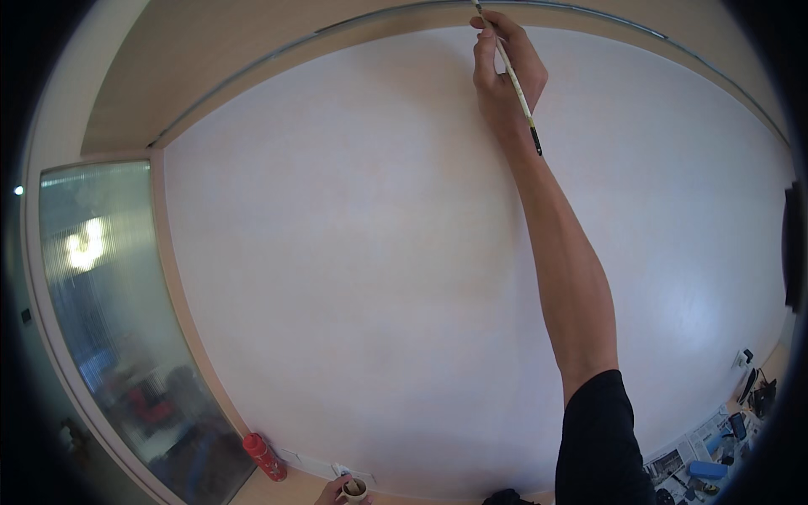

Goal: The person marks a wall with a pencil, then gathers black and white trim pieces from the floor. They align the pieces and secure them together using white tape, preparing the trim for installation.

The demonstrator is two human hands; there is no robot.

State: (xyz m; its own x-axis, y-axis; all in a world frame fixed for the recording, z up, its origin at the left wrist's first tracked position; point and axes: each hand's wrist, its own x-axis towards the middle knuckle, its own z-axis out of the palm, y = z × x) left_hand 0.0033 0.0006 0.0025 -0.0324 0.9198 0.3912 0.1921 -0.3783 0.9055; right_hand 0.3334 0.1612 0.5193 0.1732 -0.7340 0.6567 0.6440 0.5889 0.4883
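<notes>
Black-sleeved right arm raised across a broad white wall, the person pinches a slim, pale, brush-like rod with a black end between thumb and fingers of the right hand, near the wall's top edge. Low down, the left hand curls against a small, round beige cup; its pale contents are indistinct. Further left stands a red cylindrical bottle.
</notes>
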